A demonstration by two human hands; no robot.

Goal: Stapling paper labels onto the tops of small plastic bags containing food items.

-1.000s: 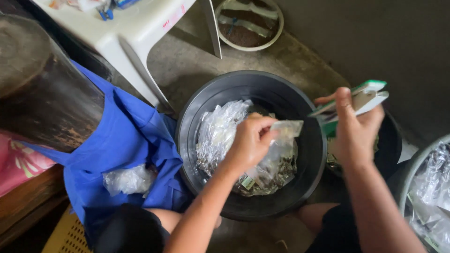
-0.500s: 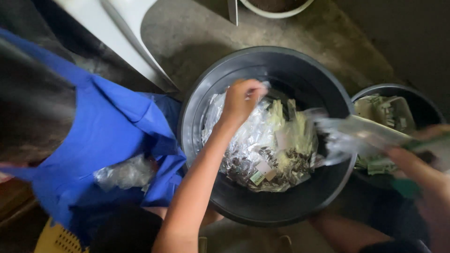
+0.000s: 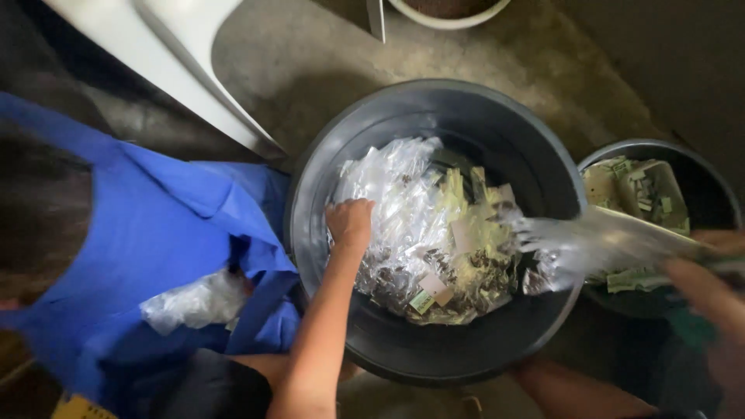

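At the left of the frame a blue cloth bag [image 3: 132, 256] lies open on the floor, with a crumpled wad of clear plastic [image 3: 194, 301] showing in its mouth at lower left of centre. Above it, in the upper left, a white plastic piece of furniture [image 3: 178, 70] slants across the concrete floor [image 3: 310, 54].

In the middle stands a large black tub [image 3: 403, 341], holding a heap of small clear packets [image 3: 419, 233], some with pale green and tan labels. The left hand [image 3: 349, 223] reaches in from the bottom of the frame and rests on the left edge of that heap, its fingers curled down into the packets; whether they actually grip one cannot be told.

To the right, a blurred clear packet [image 3: 597, 242] stretches across the tub's right rim. It runs toward the right hand [image 3: 702, 279] at the right edge, which is too smeared to show whether its fingers are clenched. Behind it sits a smaller black tub [image 3: 698, 167] with greenish packets inside.
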